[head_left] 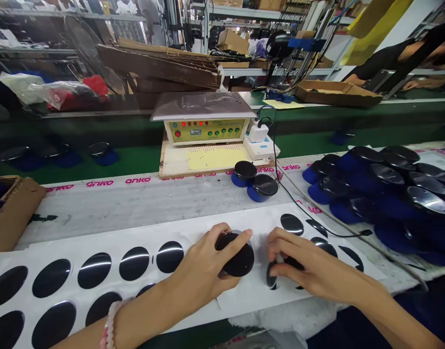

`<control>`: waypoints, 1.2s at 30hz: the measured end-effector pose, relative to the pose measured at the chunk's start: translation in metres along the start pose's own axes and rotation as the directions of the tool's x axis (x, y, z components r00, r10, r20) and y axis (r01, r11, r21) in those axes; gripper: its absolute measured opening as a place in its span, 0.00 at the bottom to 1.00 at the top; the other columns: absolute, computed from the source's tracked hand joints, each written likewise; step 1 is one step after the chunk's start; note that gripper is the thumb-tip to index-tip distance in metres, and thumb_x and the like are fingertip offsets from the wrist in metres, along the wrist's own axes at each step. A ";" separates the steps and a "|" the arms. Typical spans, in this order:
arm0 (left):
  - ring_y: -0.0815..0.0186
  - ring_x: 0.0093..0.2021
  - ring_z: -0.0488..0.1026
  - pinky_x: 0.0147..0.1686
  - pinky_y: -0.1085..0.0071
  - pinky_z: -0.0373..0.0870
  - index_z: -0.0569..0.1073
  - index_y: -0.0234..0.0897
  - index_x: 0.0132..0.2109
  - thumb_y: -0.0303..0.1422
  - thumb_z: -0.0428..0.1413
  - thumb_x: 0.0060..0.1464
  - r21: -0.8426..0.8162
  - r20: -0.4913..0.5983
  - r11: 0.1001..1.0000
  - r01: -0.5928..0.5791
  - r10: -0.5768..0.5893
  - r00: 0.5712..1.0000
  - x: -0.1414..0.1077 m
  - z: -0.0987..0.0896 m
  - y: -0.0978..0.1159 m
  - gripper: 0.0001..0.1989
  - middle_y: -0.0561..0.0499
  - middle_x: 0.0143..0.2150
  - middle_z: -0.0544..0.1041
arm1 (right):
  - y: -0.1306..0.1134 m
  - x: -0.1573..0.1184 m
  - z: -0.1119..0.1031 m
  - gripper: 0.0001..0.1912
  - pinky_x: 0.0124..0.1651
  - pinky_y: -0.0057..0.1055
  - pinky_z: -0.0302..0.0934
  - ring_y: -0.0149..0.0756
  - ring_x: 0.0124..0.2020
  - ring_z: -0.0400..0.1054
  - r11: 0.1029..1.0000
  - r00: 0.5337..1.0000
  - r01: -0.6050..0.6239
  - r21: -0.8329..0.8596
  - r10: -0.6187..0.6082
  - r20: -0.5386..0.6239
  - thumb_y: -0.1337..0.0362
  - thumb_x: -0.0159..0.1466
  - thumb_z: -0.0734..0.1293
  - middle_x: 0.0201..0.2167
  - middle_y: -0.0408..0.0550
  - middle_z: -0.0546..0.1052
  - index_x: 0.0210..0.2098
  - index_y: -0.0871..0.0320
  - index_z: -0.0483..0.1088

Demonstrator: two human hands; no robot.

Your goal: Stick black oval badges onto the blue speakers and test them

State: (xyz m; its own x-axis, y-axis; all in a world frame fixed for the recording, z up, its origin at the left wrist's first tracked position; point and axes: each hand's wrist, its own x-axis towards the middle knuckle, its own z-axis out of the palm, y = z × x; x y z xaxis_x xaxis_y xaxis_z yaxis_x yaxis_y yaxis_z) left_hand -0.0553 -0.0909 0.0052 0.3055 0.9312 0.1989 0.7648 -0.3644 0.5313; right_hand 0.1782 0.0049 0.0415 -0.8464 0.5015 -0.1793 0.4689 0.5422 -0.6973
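My left hand [211, 261] is wrapped round a round black-topped piece [239, 257], held with its glossy flat face tilted toward me. Beside it, my right hand [304, 264] pinches a small black disc [271, 275], seen nearly edge-on just above the white sheet. Thumb and fingertips meet at the disc's upper part. Beneath both hands lies the white backing sheet [197, 291] with rows of glossy black round stickers [170, 257]. More black stickers [323, 246] lie around my right hand, some partly covered by it.
Two blue cylinders with black tops [262, 188] stand behind my hands. Many similar ones [386, 179] cluster at the right. A control box [208, 131] with lit buttons sits beyond, its black cable [298, 203] crossing the table. A cardboard box [17, 213] is at left. A co-worker's arm [375, 65] shows far right.
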 end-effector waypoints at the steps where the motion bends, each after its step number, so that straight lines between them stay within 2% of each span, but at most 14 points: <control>1: 0.56 0.51 0.69 0.44 0.60 0.74 0.52 0.50 0.64 0.25 0.57 0.51 -0.002 -0.005 1.000 -0.002 0.002 1.000 0.000 0.001 0.000 0.37 0.44 0.55 0.61 | 0.003 -0.006 -0.005 0.04 0.38 0.32 0.62 0.35 0.35 0.66 1.000 0.999 -0.008 0.014 0.009 -0.045 0.63 0.65 0.63 0.36 0.45 0.68 0.33 0.53 0.69; 3: 0.56 0.51 0.69 0.45 0.60 0.74 0.50 0.50 0.65 0.26 0.58 0.51 -0.023 -0.015 1.000 0.004 -0.004 1.000 0.000 0.002 -0.002 0.39 0.44 0.55 0.62 | 0.008 -0.022 -0.013 0.07 0.36 0.33 0.61 0.36 0.33 0.65 0.999 0.983 -0.027 0.046 0.035 -0.182 0.61 0.63 0.66 0.33 0.46 0.68 0.29 0.52 0.70; 4: 0.56 0.52 0.70 0.46 0.59 0.74 0.48 0.49 0.65 0.28 0.59 0.51 -0.045 -0.025 0.999 0.017 -0.019 1.000 0.000 0.003 -0.003 0.40 0.44 0.56 0.63 | 0.009 -0.030 -0.015 0.07 0.35 0.33 0.61 0.37 0.32 0.65 0.996 0.959 -0.029 0.081 0.051 -0.280 0.60 0.62 0.67 0.32 0.46 0.68 0.27 0.51 0.70; 5: 0.56 0.52 0.69 0.48 0.59 0.73 0.46 0.48 0.66 0.30 0.60 0.51 -0.074 -0.037 0.997 0.037 -0.040 0.999 0.001 0.004 -0.004 0.41 0.43 0.56 0.65 | 0.008 -0.037 -0.016 0.08 0.33 0.34 0.60 0.38 0.32 0.64 0.991 0.916 -0.025 0.133 0.076 -0.395 0.59 0.61 0.68 0.30 0.46 0.68 0.26 0.51 0.70; 6: 0.56 0.53 0.69 0.50 0.58 0.72 0.46 0.46 0.65 0.33 0.61 0.51 -0.106 -0.048 0.993 0.058 -0.063 0.997 0.001 0.005 -0.004 0.41 0.43 0.56 0.66 | 0.006 -0.042 -0.015 0.09 0.32 0.34 0.59 0.39 0.31 0.63 0.979 0.854 -0.014 0.201 0.117 -0.507 0.57 0.61 0.68 0.29 0.46 0.67 0.25 0.50 0.70; 7: 0.56 0.54 0.69 0.52 0.58 0.71 0.48 0.44 0.64 0.35 0.61 0.51 -0.137 -0.056 0.987 0.079 -0.088 0.995 0.002 0.006 -0.005 0.40 0.43 0.56 0.67 | 0.003 -0.044 -0.011 0.10 0.32 0.34 0.59 0.40 0.32 0.63 0.960 0.773 0.003 0.282 0.176 -0.610 0.55 0.61 0.67 0.29 0.46 0.66 0.25 0.50 0.69; 8: 0.56 0.55 0.68 0.53 0.58 0.70 0.51 0.43 0.63 0.37 0.62 0.51 -0.166 -0.060 0.982 0.096 -0.107 0.992 0.002 0.006 -0.005 0.37 0.44 0.56 0.68 | -0.001 -0.043 -0.005 0.11 0.32 0.34 0.58 0.40 0.33 0.62 0.932 0.700 0.022 0.363 0.245 -0.671 0.53 0.61 0.67 0.29 0.46 0.66 0.26 0.50 0.68; 9: 0.57 0.56 0.68 0.54 0.59 0.69 0.55 0.42 0.60 0.39 0.62 0.51 -0.190 -0.063 0.976 0.105 -0.119 0.991 0.003 0.006 -0.005 0.34 0.44 0.56 0.69 | -0.005 -0.039 0.003 0.12 0.32 0.34 0.59 0.41 0.33 0.62 0.899 0.656 0.044 0.436 0.303 -0.691 0.52 0.60 0.67 0.30 0.47 0.66 0.26 0.51 0.68; 10: 0.58 0.56 0.67 0.55 0.60 0.68 0.58 0.41 0.58 0.39 0.62 0.51 -0.210 -0.064 0.971 0.110 -0.126 0.990 0.003 0.006 -0.005 0.31 0.45 0.56 0.69 | -0.009 -0.032 0.013 0.12 0.32 0.34 0.60 0.41 0.34 0.63 0.864 0.647 0.063 0.500 0.346 -0.680 0.51 0.59 0.68 0.32 0.47 0.66 0.26 0.51 0.68; 14: 0.60 0.55 0.68 0.55 0.61 0.68 0.62 0.41 0.56 0.40 0.63 0.50 -0.252 -0.078 0.963 0.098 -0.121 0.990 0.002 0.007 -0.006 0.28 0.47 0.54 0.72 | -0.019 0.005 0.050 0.13 0.39 0.32 0.62 0.39 0.40 0.64 0.710 0.739 0.085 0.699 0.425 -0.522 0.52 0.60 0.68 0.37 0.47 0.66 0.26 0.54 0.67; 17: 0.60 0.54 0.69 0.54 0.61 0.68 0.61 0.41 0.57 0.39 0.63 0.49 -0.247 -0.097 0.966 0.069 -0.095 0.991 0.002 0.008 -0.008 0.30 0.47 0.53 0.72 | -0.023 0.023 0.065 0.13 0.44 0.30 0.61 0.37 0.43 0.63 0.608 0.750 0.098 0.788 0.475 -0.460 0.55 0.62 0.67 0.38 0.45 0.66 0.26 0.55 0.66; 20: 0.59 0.53 0.70 0.52 0.61 0.69 0.60 0.40 0.57 0.39 0.63 0.50 -0.231 -0.115 0.972 0.041 -0.069 0.991 0.003 0.008 -0.009 0.31 0.46 0.53 0.73 | -0.026 0.028 0.069 0.12 0.46 0.29 0.59 0.36 0.44 0.63 0.564 0.766 0.124 0.817 0.469 -0.440 0.57 0.62 0.68 0.37 0.44 0.65 0.26 0.55 0.66; 26: 0.59 0.52 0.71 0.51 0.61 0.69 0.60 0.40 0.56 0.38 0.62 0.51 -0.211 -0.126 0.977 0.009 -0.036 0.991 0.004 0.006 -0.006 0.29 0.46 0.52 0.73 | -0.021 0.028 0.072 0.13 0.44 0.29 0.59 0.35 0.42 0.62 0.616 0.775 0.099 0.782 0.446 -0.449 0.57 0.63 0.67 0.36 0.44 0.65 0.26 0.55 0.65; 36: 0.61 0.51 0.70 0.51 0.63 0.69 0.60 0.40 0.57 0.39 0.62 0.51 -0.224 -0.092 0.974 0.041 -0.062 0.994 0.003 0.005 -0.006 0.29 0.48 0.52 0.73 | -0.030 0.032 0.069 0.13 0.41 0.30 0.62 0.36 0.38 0.64 0.780 0.734 0.049 0.624 0.396 -0.552 0.57 0.63 0.66 0.31 0.44 0.66 0.25 0.55 0.64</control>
State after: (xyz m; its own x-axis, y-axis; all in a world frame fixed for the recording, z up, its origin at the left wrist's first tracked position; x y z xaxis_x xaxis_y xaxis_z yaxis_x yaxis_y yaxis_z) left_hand -0.0564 -0.0857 -0.0015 0.2036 0.9491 0.2402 0.6303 -0.3148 0.7096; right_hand 0.1201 -0.0418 0.0088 -0.2960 0.9549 -0.0248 0.1666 0.0261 -0.9857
